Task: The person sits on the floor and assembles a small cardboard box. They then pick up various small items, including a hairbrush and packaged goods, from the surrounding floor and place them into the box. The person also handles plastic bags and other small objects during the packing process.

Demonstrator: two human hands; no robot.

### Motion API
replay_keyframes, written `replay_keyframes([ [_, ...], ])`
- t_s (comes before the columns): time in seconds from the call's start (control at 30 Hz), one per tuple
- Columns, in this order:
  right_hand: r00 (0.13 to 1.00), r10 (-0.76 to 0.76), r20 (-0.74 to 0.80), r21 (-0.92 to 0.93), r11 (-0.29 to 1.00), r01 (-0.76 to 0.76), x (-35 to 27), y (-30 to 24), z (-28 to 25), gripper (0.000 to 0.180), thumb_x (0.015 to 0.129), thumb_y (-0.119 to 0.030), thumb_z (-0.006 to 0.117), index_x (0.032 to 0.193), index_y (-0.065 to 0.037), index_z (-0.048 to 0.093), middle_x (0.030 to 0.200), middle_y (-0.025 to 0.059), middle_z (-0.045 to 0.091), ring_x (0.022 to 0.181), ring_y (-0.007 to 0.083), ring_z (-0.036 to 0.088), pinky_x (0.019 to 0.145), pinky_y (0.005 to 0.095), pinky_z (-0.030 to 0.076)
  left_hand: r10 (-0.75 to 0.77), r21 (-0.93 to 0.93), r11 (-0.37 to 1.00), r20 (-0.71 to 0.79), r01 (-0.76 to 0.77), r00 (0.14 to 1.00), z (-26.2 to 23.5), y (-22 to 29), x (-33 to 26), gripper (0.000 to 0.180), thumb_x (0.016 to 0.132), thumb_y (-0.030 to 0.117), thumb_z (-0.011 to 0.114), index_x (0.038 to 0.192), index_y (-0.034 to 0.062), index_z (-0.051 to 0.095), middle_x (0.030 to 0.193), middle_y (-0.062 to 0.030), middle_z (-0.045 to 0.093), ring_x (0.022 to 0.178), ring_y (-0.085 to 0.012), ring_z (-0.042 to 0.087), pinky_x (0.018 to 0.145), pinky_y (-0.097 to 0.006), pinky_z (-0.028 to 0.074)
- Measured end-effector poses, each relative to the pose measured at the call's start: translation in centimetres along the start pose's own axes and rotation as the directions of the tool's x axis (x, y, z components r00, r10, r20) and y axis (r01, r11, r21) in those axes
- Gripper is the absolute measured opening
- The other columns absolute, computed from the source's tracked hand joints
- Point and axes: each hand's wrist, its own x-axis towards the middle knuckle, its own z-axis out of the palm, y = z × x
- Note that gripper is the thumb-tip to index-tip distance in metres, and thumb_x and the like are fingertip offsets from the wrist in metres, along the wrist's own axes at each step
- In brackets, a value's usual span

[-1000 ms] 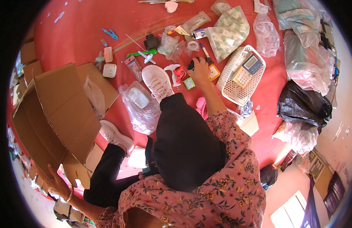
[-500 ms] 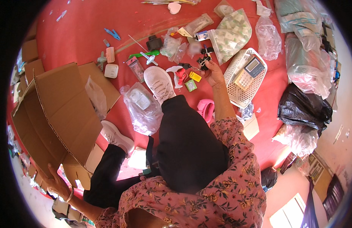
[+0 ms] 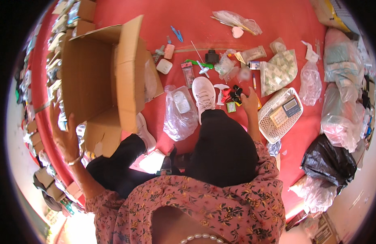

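One big brown corrugated cardboard box dominates the left of the red floor, tipped with its flaps open and its matte, creased inside showing; it now stands higher and closer than a moment ago. The left hand grips the box's lower edge, fingers wrapped on the card. To the right sits a crumpled glossy black plastic bag, then a white perforated plastic basket with small boxes in it. A wrinkled clear plastic bag lies beside the white mesh sneaker on the outstretched foot. The right hand rests just left of the basket, lower than half a second ago. Its fingers are closed on a small black object, knobbly and too small to make out, amid a cluster of small red, green and yellow items.
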Motion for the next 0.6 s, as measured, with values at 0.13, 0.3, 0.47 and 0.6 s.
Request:
replay_keyframes([
  [0.13,0.871,0.214,0.441,0.467,0.774,-0.427,1.5,-4.8,-5.4,0.036,0.079,-0.022,0.059,0.107,0.001,0.055,0.083,0.008,0.062,0.074,0.0154,0.06,0.061,0.0246,0.046,0.075,0.024,0.997,-0.004,-0.075,0.997,-1.7,-1.0,-0.7,0.043,0.078,0.007,0.063,0.119,0.0036,0.05,0.117,-0.0146,0.054,0.106,-0.0224,0.052,0.086,-0.033,0.042],
  [0.3,0.816,-0.114,0.567,0.692,0.603,-0.396,4.3,-17.7,-15.6,0.03,0.086,-0.027,0.053,0.102,-0.002,0.058,0.082,0.0044,0.06,0.069,0.0101,0.058,0.055,0.022,0.043,0.042,0.107,0.993,0.048,-0.047,0.998,-1.2,-3.3,-0.4,0.025,0.083,0.022,0.053,0.099,0.0031,0.059,0.084,-0.0187,0.061,0.079,-0.0343,0.059,0.068,-0.039,0.047],
  [0.47,0.514,-0.539,0.668,0.646,0.763,-0.039,3.6,-33.6,-22.1,0.053,0.085,-0.042,0.05,0.116,0.001,0.049,0.103,0.0129,0.058,0.09,0.0194,0.057,0.074,0.0278,0.045,-0.026,0.083,0.996,0.03,0.023,0.999,0.6,-5.8,0.5,0.026,0.084,0.025,0.046,0.088,0.0018,0.058,0.083,-0.0225,0.058,0.081,-0.0385,0.056,0.069,-0.046,0.044],
  [0.6,0.399,-0.36,0.843,0.417,0.907,-0.061,2.1,-41.8,-20.0,0.066,0.08,-0.051,0.051,0.12,0.001,0.045,0.111,0.019,0.054,0.1,0.0298,0.054,0.08,0.0358,0.046,0.16,0.274,0.947,0.052,-0.168,0.986,2.0,-8.2,0.5,0.023,0.085,0.023,0.046,0.083,0.0035,0.058,0.079,-0.0189,0.059,0.079,-0.0351,0.059,0.067,-0.043,0.047],
])
